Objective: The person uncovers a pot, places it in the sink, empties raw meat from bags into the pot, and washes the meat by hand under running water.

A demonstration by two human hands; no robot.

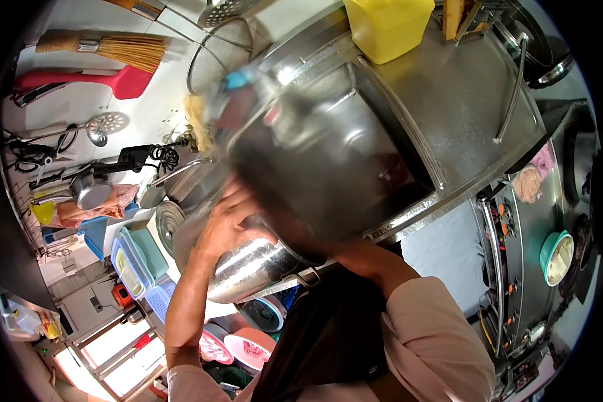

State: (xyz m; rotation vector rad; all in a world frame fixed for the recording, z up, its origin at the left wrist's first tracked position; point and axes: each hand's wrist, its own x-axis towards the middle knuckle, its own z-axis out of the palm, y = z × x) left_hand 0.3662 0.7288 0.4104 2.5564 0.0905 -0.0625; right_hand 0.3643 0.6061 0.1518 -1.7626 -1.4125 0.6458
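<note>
A dark rectangular pan-like thing (281,177), heavily smeared by motion, is tilted over the steel sink (439,175); its exact kind cannot be made out. My left hand (231,218) is at its near left corner, fingers bent against the edge and thumb pointing inward. Along the near side, my right hand (301,238) is blurred, and its fingers do not show. A large shiny steel pot (248,271) stands just below my left hand. Something pale with a red spot (281,117) shows as a blur near the far part of the sink.
A yellow container (392,27) stands on the steel counter (459,87) behind the sink. Utensils, including a red spatula (130,82) and a brush (124,47), hang at left. Pink basins (248,347) sit low at left. The stove (516,228) bears a green bowl (556,258).
</note>
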